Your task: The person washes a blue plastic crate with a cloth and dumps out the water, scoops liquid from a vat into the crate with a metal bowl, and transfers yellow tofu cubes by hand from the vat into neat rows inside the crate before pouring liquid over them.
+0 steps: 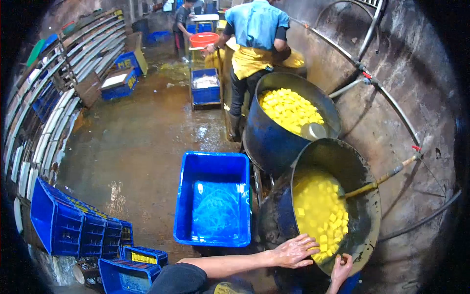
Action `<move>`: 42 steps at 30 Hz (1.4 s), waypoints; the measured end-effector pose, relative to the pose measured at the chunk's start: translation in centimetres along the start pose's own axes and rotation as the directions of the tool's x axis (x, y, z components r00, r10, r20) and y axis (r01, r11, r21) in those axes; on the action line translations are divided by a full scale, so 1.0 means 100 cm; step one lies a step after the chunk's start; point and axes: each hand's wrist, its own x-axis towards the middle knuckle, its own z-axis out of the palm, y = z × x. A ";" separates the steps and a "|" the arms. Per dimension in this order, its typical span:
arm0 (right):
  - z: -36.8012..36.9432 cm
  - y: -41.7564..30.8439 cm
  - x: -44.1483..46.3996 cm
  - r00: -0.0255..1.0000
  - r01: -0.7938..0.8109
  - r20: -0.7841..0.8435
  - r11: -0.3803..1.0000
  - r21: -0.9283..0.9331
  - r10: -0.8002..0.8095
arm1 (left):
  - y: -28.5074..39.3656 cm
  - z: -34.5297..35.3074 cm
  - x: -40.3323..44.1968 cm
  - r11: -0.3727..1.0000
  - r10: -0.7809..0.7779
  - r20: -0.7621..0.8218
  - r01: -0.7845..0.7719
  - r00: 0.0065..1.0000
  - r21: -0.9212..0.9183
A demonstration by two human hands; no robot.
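Yellow cubes (pixel 334 230) lie in cloudy yellow liquid in the nearer dark vat (pixel 364 245), many of them heaped toward my side. My left hand (pixel 295 251) reaches across the vat's near rim, palm down, its fingers stretched out over the cubes nearest me. At the same rim, farther right, my right hand (pixel 341 268) has its fingers curled in. Whether it grips the rim or something small is hidden. A wooden handle (pixel 374 187) slants into the vat from the right.
A blue tub (pixel 213 240) stands left of the vat. Behind, another vat (pixel 267 142) holds yellow cubes and a metal pot (pixel 313 131). A person (pixel 257 29) works beyond it. Blue crates (pixel 78 228) lie at lower left. Pipes (pixel 391 105) run along the right wall.
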 end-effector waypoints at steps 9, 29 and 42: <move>-0.022 0.009 -0.005 0.849 0.192 -0.411 0.918 -0.347 -0.333 | -0.009 0.005 0.000 0.985 -0.134 -0.315 0.091 0.940 -0.147; -0.041 0.122 0.063 0.790 -0.591 0.095 0.712 0.379 0.605 | -0.081 -0.066 0.136 0.913 -0.385 -0.637 0.377 0.668 -0.157; -0.052 0.059 0.082 0.693 -0.707 0.052 0.663 0.245 0.719 | -0.581 -0.042 0.310 0.307 -0.949 0.149 0.919 0.277 0.247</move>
